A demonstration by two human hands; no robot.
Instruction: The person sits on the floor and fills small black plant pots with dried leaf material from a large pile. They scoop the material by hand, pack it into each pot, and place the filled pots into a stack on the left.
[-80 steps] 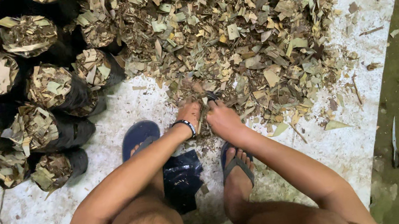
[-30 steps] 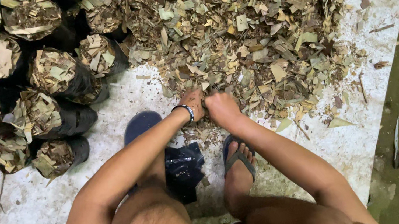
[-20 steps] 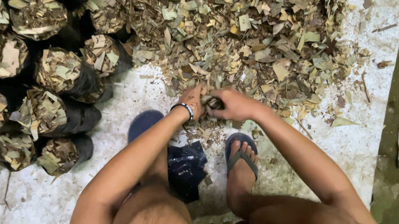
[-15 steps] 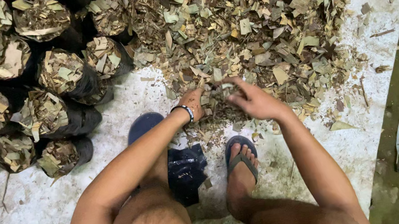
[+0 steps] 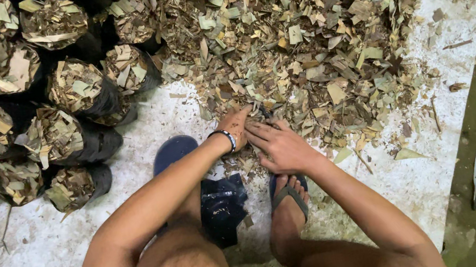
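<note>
My left hand (image 5: 237,126), with a dark bracelet on its wrist, is curled at the near edge of a big heap of dry leaf pieces (image 5: 311,29). It grips a small black bag (image 5: 264,110), of which only a dark sliver shows between my hands. My right hand (image 5: 277,143) lies just right of it, fingers stretched out flat over the leaf bits and touching the left fingertips. A stack of flat black plastic bags (image 5: 221,203) lies on the white floor sheet (image 5: 44,252) between my legs.
Several black bags stuffed with leaf pieces (image 5: 70,127) stand packed together at the left. My feet wear blue slippers (image 5: 173,153). A knife (image 5: 474,180) lies on the dark ground at the right, beyond the sheet's edge. Loose leaf scraps dot the sheet.
My right hand reached out right into the leaves and has come back against the left hand. The left hand has stayed at the heap's edge. The view tilted slightly.
</note>
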